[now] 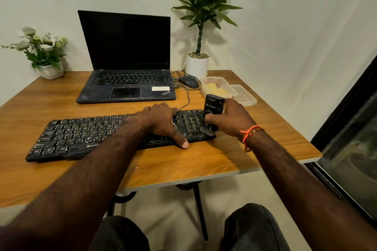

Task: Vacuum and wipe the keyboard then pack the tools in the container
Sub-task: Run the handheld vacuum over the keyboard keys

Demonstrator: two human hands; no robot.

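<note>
Keyboard [114, 134] before laptop [126, 67]

Small office or home desk corner: wooden tabletop [183, 161] carrying an open laptop [126, 63], external keyboard [81, 136], wired mouse [189, 81] and potted plants [201, 16].

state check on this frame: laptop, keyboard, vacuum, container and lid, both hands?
laptop: open, screen dark
keyboard: flat on table, dusty
mini vacuum: brush end down on keyboard's right end
container: open, yellow cloth inside
lid: off, beside container
left hand: flat on keyboard
right hand: grips vacuum
</note>
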